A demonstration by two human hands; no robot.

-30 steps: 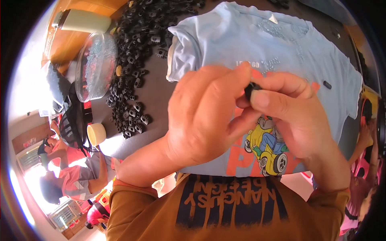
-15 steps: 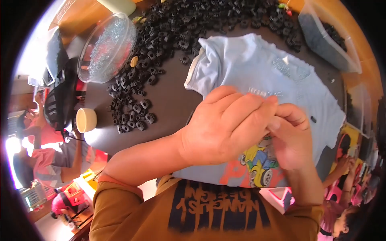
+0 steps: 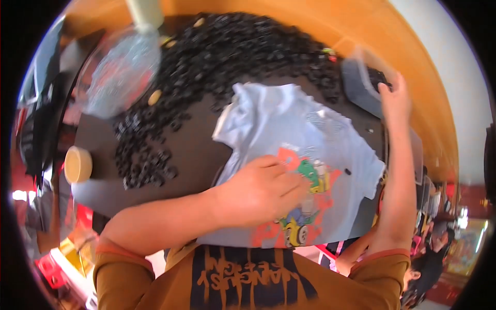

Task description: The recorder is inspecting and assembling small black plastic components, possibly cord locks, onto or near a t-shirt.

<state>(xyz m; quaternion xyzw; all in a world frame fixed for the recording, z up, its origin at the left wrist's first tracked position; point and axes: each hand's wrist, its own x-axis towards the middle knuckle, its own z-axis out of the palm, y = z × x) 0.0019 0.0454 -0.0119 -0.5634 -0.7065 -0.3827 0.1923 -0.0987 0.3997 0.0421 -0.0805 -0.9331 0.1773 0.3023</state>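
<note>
My left hand (image 3: 261,191) is closed, fingers curled, over the printed front of a light blue T-shirt (image 3: 263,111) spread on the dark table. What its fingers hold, if anything, is hidden. My right hand (image 3: 397,103) is stretched out to a clear plastic box (image 3: 359,88) at the far right. Its thumb and forefinger stand apart at the box's rim, next to black pieces inside; the other fingers are hidden. One small black piece (image 3: 347,171) lies on the shirt. A large heap of small black plastic parts (image 3: 232,46) covers the table's far side.
At the far left stands a clear round tub (image 3: 121,72) with clear, shiny contents. A small cream cup (image 3: 78,164) sits near the table's left edge. Beside the tub rises a pale green container (image 3: 146,13). Other people are at the right and left edges.
My hands have parted from a pinch together above the shirt. The right has moved out to the clear box; the left stays over the shirt, lower. The whole view has shifted.
</note>
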